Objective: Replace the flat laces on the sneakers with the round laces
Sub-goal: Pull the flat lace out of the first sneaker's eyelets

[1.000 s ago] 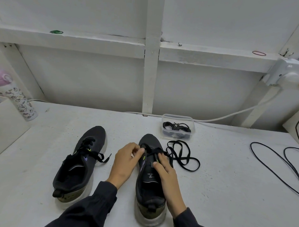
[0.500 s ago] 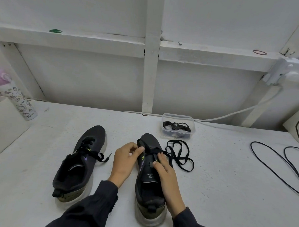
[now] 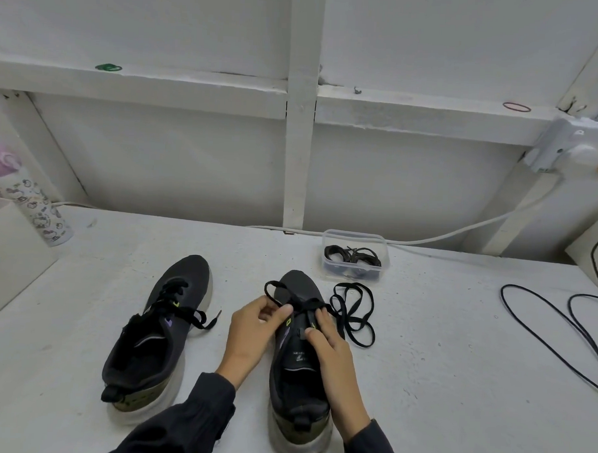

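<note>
Speckled white table [image 3: 455, 370]: left hand [image 3: 252, 330], right hand [image 3: 333, 358] pinch flat black lace [image 3: 270, 287].

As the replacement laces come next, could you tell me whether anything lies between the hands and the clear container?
Only low things: the right-hand sneaker's toe and the loose flat lace. Nothing visible blocks a reach over them to the container.
</note>
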{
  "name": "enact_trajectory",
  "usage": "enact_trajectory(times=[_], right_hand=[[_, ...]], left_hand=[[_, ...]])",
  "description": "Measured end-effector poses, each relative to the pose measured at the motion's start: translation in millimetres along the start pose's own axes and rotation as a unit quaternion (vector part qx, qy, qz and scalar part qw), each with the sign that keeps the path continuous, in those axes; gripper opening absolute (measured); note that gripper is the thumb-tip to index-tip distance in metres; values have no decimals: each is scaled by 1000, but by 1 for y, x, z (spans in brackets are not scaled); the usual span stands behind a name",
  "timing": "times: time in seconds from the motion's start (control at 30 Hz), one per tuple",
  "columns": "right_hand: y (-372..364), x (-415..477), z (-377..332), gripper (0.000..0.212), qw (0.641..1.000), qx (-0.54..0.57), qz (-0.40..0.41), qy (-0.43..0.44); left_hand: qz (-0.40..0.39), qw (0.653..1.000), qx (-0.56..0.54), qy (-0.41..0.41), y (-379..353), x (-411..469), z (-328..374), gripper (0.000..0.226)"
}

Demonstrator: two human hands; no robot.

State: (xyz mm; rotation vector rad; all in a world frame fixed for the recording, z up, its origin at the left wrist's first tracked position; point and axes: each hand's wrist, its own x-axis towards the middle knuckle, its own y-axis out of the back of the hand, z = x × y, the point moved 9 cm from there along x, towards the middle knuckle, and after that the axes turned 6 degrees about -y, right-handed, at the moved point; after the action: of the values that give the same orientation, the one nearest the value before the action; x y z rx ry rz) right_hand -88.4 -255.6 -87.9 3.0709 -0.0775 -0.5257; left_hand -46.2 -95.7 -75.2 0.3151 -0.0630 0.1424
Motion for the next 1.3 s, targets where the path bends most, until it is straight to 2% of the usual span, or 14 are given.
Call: enact_trajectory(times=[0.1, 0.23, 0.3, 0.47, 0.63, 0.7, 0.87, 0.93, 1.03, 1.13, 1.23, 1.3], right_hand=[[2, 0, 0, 54, 1000, -2, 1, 1], [2, 0, 2, 54, 1000, -11, -1, 1], [2, 1, 2, 55, 1000, -14, -1, 3], [1, 1, 0, 54, 1000, -12, 4, 1], [1, -1, -1, 54, 1000, -9, 7, 0], [1, -2, 0, 55, 1000, -13, 4, -2], [2, -2, 2, 56, 1000, -5, -1, -11], [2, -2, 1, 56, 1000, -3, -2, -9], [1, -2, 1, 56, 1000, 4, -2, -8], [1, -1, 1, 56, 1000, 11, 2, -7], [1, -1, 1, 55, 1000, 15, 2, -7], [1, -2, 1, 56, 1000, 15, 0, -8]], left_hand=[[13, 999, 26, -29, 8, 9, 11, 24], [110, 991, -75, -9, 40, 24, 21, 21], [129, 988, -85, -9, 46, 24, 24, 21], [31, 998, -52, 35, 15, 6, 13, 31], [-3, 1000, -11, 9, 0, 1, 1, 12], [24, 1000, -14, -6, 11, 9, 8, 8], [158, 982, -100, -6, 52, 23, 23, 11], [141, 985, -103, 8, 48, 21, 20, 13], [71, 991, -103, 43, 24, 7, 9, 32], [22, 996, -66, 47, 1, -6, 3, 32], [29, 999, -31, 23, -1, -4, 3, 19], [52, 998, -32, 12, 9, 2, 8, 20]])
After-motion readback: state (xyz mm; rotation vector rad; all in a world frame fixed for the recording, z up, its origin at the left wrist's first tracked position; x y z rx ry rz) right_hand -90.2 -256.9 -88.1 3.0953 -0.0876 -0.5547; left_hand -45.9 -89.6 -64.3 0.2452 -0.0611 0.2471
